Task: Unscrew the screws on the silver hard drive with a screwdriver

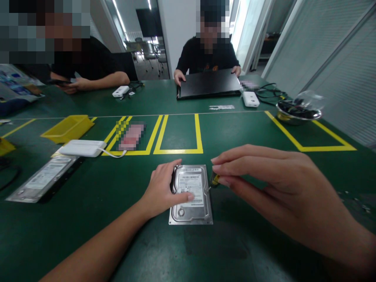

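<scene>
A silver hard drive [195,215] with a white label lies on the green table in front of me. Gripping its left side is my left hand [161,188], the thumb across the label and the fingers along the far left edge. My right hand [273,188] pinches a small screwdriver [215,178] with a black and yellow handle between thumb and fingertips. The screwdriver is tilted, its thin shaft reaching the right edge of the drive. Whether the tip sits in a screw is too small to tell.
A second hard drive [44,178] lies left, near a white power bank [84,148] and a yellow bin [69,127]. A metal bowl [299,113] of dark parts stands far right. Opposite, a person holds a black flat panel [210,84]; another person sits far left. Yellow tape [179,151] marks the table.
</scene>
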Motion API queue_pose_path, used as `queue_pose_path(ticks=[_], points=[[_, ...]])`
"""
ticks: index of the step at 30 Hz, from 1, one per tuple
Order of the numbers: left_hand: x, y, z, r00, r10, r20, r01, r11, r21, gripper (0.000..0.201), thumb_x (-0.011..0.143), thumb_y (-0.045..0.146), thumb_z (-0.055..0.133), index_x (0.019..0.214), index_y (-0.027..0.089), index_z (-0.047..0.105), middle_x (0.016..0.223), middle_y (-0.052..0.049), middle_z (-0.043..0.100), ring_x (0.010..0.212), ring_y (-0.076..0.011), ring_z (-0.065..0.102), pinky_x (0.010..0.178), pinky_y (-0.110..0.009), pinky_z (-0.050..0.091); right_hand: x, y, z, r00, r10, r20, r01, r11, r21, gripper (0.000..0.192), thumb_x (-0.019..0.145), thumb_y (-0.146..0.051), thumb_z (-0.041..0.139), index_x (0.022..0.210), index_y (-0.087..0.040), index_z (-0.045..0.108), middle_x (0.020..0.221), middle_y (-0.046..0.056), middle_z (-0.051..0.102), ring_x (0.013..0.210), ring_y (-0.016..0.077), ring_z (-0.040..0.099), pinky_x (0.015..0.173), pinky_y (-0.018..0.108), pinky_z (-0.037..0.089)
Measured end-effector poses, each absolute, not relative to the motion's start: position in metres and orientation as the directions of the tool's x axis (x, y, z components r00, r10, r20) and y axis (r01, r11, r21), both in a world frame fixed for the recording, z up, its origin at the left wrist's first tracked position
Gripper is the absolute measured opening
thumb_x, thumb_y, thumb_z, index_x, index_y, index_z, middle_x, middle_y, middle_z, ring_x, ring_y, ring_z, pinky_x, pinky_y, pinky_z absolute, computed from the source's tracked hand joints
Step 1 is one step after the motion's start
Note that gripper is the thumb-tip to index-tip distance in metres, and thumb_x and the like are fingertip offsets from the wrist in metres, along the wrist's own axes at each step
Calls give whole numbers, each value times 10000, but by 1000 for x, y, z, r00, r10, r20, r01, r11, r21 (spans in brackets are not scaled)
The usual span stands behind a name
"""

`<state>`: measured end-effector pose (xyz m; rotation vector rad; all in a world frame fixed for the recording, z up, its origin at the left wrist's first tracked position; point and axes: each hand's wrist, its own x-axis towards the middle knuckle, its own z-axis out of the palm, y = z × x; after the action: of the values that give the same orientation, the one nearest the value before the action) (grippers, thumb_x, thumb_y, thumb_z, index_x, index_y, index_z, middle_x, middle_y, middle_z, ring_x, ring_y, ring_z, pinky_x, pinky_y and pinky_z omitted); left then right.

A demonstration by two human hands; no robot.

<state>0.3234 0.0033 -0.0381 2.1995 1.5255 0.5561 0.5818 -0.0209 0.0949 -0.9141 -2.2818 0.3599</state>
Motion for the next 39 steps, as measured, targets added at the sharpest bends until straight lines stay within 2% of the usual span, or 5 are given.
queue_pose_path(ticks=[10,15,22,35,39], points=[[324,3,-39,324,942,89,781,-320,537,972,674,703,719,1445,239,352,1418,-134,487,1271,-360,437,1040,-534,363,581,-20,95,-553,683,477,495,730,-472,98,896,-163,603,910,-207,689,985,15,717,873,128,674,737,214,530],[323,3,-38,325,942,80,781,-315,540,969,672,707,718,1444,250,352,1419,-131,485,1271,-364,434,1039,-542,362,580,-21,92,-516,705,487,548,708,-445,79,895,-190,612,965,-189,647,938,13,710,802,132,659,673,247,509],[323,3,-38,326,942,83,780,-317,539,972,667,709,719,1442,245,359,1422,-131,487,1275,-370,431,1042,-543,359,582,-21,94,-553,684,476,519,729,-446,132,898,-157,588,989,-206,669,1028,19,698,909,127,650,782,220,521],[323,3,-38,326,941,86,781,-320,536,961,671,702,721,1435,242,364,1412,-131,495,1266,-366,438,1037,-536,364,584,-18,95,-530,702,475,550,711,-437,142,885,-143,606,983,-205,689,1006,6,688,897,102,636,768,198,506],[323,3,-38,328,941,88,780,-322,537,956,670,704,716,1434,248,367,1411,-130,498,1268,-377,436,1036,-543,364,585,-20,96,-526,705,476,554,709,-437,144,890,-135,586,961,-206,689,1007,23,697,884,125,647,746,215,521]])
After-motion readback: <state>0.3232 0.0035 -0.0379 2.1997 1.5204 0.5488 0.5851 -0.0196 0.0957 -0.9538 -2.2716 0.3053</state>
